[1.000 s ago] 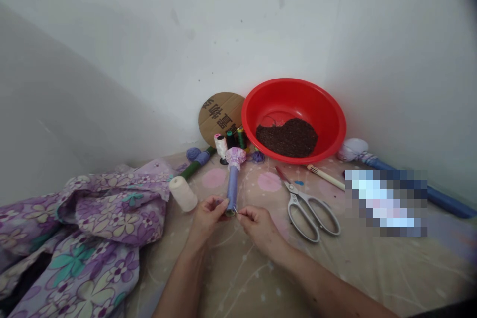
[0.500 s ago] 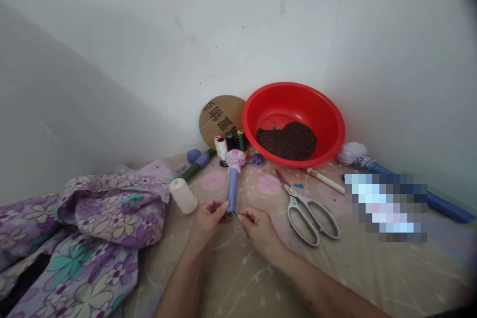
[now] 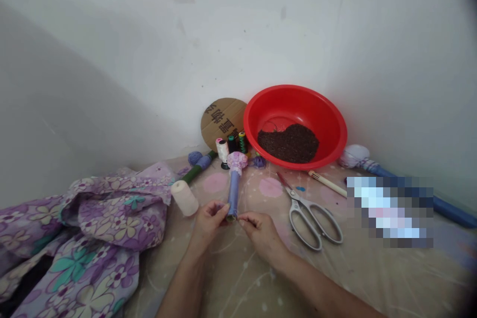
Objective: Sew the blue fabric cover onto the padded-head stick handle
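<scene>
Ideally, the purple-wrapped stick (image 3: 233, 191) should be held firm, with small, even moves at its near end; long axis running forward, it points its padded head (image 3: 237, 160) toward the thread spools (image 3: 222, 151), over the counter (image 3: 223, 285) between left hand (image 3: 210, 218) and right hand (image 3: 261, 232). The left hand pinches its near end; the right hand's fingertips press together beside it, whatever they hold too small to tell; scissors (image 3: 293, 194) lie farther right

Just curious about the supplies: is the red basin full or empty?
Neither: the red basin holds some dark material, bare red showing around.
</scene>
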Demonstrator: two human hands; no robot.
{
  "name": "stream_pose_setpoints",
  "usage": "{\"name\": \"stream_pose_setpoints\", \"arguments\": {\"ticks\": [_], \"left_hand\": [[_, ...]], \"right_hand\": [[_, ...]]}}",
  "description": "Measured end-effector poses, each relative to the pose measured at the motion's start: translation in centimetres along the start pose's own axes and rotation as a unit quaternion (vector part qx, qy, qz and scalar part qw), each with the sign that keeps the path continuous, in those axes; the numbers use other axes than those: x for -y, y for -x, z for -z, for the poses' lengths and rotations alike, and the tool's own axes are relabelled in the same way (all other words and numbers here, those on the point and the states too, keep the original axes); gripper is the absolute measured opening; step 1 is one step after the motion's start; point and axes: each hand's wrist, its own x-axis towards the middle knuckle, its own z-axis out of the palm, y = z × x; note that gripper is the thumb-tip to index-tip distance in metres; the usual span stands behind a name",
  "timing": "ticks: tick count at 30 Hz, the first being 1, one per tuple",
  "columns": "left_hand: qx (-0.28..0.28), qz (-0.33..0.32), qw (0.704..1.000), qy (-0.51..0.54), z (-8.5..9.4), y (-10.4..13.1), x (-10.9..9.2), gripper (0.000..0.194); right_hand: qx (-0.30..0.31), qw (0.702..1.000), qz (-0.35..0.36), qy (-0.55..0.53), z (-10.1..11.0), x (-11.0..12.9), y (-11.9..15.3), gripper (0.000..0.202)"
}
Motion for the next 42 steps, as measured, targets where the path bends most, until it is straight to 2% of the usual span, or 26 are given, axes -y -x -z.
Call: {"name": "stream_pose_setpoints", "arguments": {"ticks": [9, 19, 27, 38, 42], "left_hand": [[-0.007, -0.002, 1.0, -0.008, 0.16, -0.08, 0.09, 0.028], [-0.017, -0.003, 1.0, -0.01, -0.04, 0.08, -0.16, 0.029], [-0.004, -0.016, 1.0, -0.019, 0.02, -0.01, 0.2, 0.027], [-0.008, -0.015, 1.0, -0.017, -0.17, 0.02, -0.02, 0.028], [0.002, -0.02, 0.999, -0.029, -0.17, 0.05, -0.12, 0.027]], "right_hand": [[-0.005, 1.0, 0.009, -0.001, -0.17, -0.72, -0.02, 0.024], [-0.013, 1.0, 0.013, 0.02, -0.11, -0.01, 0.07, 0.025], [-0.02, 0.999, 0.017, 0.019, -0.27, -0.38, 0.09, 0.024], [-0.01, 0.998, -0.049, -0.029, -0.41, 0.1, 0.11, 0.021], [-0.009, 0.998, -0.053, -0.029, -0.43, 0.18, 0.06, 0.02]]}}
